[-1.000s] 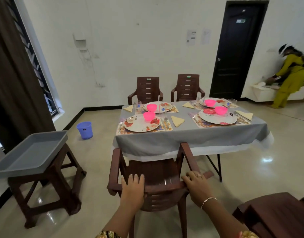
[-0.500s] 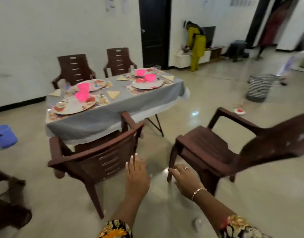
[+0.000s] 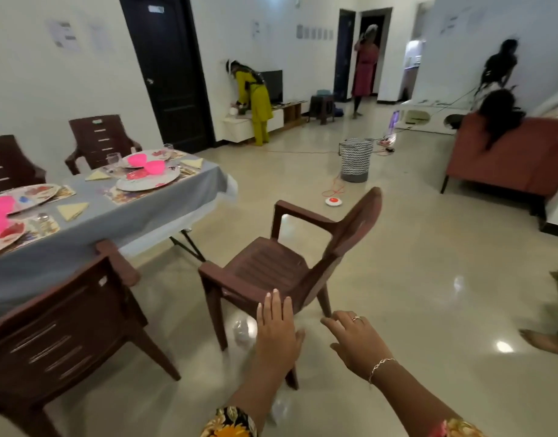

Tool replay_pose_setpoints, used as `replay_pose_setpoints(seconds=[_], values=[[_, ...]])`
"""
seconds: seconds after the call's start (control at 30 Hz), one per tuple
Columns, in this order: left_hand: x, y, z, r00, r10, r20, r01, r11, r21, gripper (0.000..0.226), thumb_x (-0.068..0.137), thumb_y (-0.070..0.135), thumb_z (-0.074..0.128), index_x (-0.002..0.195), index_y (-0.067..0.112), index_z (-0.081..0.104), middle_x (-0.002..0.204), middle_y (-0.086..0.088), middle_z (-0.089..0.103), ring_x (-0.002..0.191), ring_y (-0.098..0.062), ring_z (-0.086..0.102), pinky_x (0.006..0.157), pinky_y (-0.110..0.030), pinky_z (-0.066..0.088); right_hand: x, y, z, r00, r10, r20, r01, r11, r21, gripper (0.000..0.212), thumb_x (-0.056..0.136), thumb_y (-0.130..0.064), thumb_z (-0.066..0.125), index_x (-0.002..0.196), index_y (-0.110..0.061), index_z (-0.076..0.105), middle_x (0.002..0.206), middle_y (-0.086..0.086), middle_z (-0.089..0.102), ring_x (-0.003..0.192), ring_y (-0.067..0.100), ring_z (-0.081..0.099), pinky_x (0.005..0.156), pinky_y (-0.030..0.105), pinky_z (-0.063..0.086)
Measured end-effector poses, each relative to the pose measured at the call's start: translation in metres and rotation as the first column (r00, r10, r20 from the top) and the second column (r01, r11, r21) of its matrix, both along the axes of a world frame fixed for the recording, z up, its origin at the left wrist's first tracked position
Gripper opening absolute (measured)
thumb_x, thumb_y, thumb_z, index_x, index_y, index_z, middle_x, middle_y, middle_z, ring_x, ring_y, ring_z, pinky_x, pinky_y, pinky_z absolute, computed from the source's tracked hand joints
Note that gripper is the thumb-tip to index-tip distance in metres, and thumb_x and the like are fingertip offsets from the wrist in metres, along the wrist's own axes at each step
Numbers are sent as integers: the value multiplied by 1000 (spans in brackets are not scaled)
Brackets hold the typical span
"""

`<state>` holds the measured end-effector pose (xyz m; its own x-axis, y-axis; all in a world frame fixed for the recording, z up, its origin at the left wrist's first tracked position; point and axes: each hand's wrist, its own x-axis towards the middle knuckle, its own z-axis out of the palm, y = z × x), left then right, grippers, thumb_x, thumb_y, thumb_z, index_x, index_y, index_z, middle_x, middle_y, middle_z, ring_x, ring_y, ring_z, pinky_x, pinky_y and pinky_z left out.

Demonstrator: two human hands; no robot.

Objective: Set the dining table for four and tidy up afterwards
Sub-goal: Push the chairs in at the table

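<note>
2 hands out, holding nothing: left hand (image 3: 276, 329) fingers straight, right hand (image 3: 353, 342) loosely spread, both near the brown chair (image 3: 271, 269) beside the set table (image 3: 120, 216).

Single head-worn wide-angle view, forward and down, near a brown chair (image 3: 271, 272), table (image 3: 113, 216) at left.

on the table (image 3: 139, 216) lie plates (image 3: 146, 181), bowls (image 3: 154, 167), napkins (image 3: 72, 210) and glasses (image 3: 113, 159). behind the table stand two far chairs (image 3: 101, 137). a near chair (image 3: 66, 326) is tucked at the table's front side. a loose chair (image 3: 271, 269) stands right of the table, apart from it. a basket (image 3: 355, 159) stands farther right.
</note>
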<state>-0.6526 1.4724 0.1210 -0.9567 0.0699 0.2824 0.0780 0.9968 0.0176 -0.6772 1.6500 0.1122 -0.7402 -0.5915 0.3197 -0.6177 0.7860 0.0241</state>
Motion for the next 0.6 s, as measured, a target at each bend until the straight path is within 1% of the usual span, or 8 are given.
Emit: replay_pose_setpoints(seconds=[0.13,0.2,0.3,0.4,0.47,0.53,0.6], values=[[-20,90,19,996,-68,-62,69,997,23,82,50,51,85,115,5,66,121,-19,63,112,-33,61,90,-48,49,-8,87,18,997,-58,-57,60,998,37,79,30,-38,90,97,-25,49,80,-5,63,65,15,63,50,24,49],[-32,124,30,990,-107,-89,110,993,30,81,54,50,84,118,5,63,124,-19,61,116,-33,59,93,-48,47,-18,122,25,994,-82,-70,84,996,24,80,30,-37,91,97,-25,49,79,-5,62,64,15,62,49,23,49],[-54,158,41,982,-143,-125,146,989,12,80,55,49,84,117,5,57,124,-19,60,117,-34,58,94,-49,47,-34,160,33,990,-108,-86,109,994,17,80,30,-35,92,97,-24,50,78,-4,62,63,15,62,49,23,50],[-81,178,46,981,-143,-129,145,989,2,82,57,49,83,119,5,52,123,-19,61,116,-34,58,95,-49,47,-55,185,36,987,-124,-105,127,992,27,75,30,-34,92,95,-22,56,76,-3,62,60,16,62,47,24,49],[-102,187,46,982,-151,-117,149,989,-19,81,57,49,83,119,5,54,124,-20,60,118,-35,57,96,-49,46,-73,195,36,986,-115,-121,119,992,32,73,29,-34,92,93,-22,58,76,-3,62,60,16,61,46,24,49],[-125,193,44,983,-154,-96,148,987,-65,78,55,50,84,116,6,61,124,-20,60,118,-35,57,96,-48,47,-96,201,37,987,-86,-139,92,995,33,76,32,-35,92,96,-23,53,77,-3,62,60,15,61,47,24,49],[-152,198,42,988,-130,-80,123,989,-81,77,54,50,85,114,6,65,124,-19,60,118,-35,57,96,-47,47,-123,203,40,985,-49,-165,56,998,35,79,34,-35,92,99,-23,49,78,-3,62,61,16,62,48,24,49]])
